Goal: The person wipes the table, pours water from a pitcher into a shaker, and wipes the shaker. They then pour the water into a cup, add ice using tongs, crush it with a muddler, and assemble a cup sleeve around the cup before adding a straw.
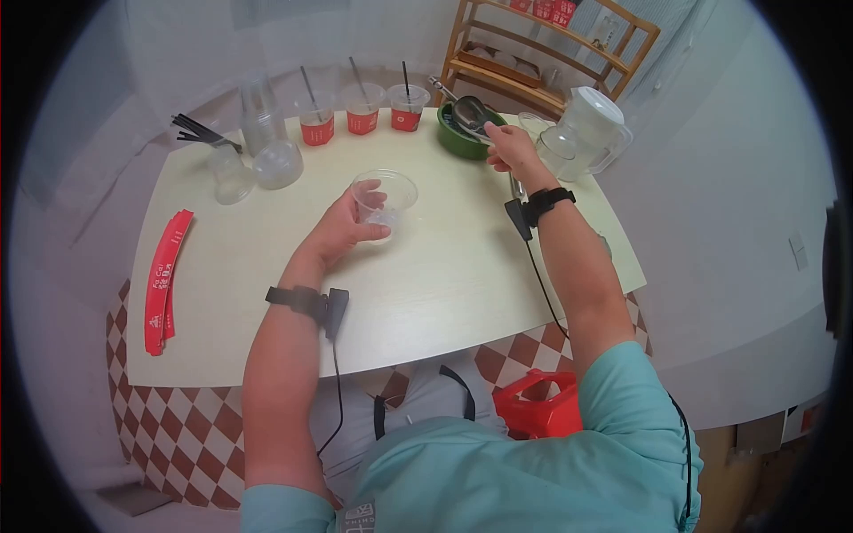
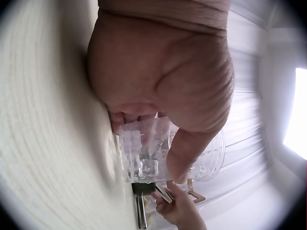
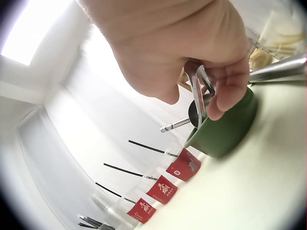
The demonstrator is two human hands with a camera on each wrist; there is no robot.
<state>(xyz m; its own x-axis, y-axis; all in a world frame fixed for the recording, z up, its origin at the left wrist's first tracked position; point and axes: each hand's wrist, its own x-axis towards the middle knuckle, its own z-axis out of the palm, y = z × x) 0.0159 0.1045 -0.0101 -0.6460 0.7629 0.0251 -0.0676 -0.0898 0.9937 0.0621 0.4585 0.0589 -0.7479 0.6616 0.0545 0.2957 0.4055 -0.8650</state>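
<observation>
My left hand (image 1: pixel 342 222) grips a clear plastic cup (image 1: pixel 395 191) that stands on the table; its thumb is on the near side and its fingers wrap behind. Ice cubes (image 2: pixel 147 167) show through the cup's wall in the left wrist view. Over at the right, my right hand (image 1: pixel 515 155) pinches metal tongs (image 3: pixel 199 91) above a green bowl (image 3: pixel 225 127). The tips of the tongs are hidden at the bowl's rim. A ladle-like tool with a dark round head (image 1: pixel 471 113) leans in the bowl, its metal handle (image 3: pixel 175 125) sticking out past the rim.
Three red-sleeved cups (image 1: pixel 362 120) with black straws line the back. Stacked clear cups (image 1: pixel 260 115), black straws (image 1: pixel 204 133) and red paper sleeves (image 1: pixel 163 284) lie leftward. A white pitcher (image 1: pixel 586 129) stands right of the bowl, and a metal cylinder (image 3: pixel 280 69) beside it.
</observation>
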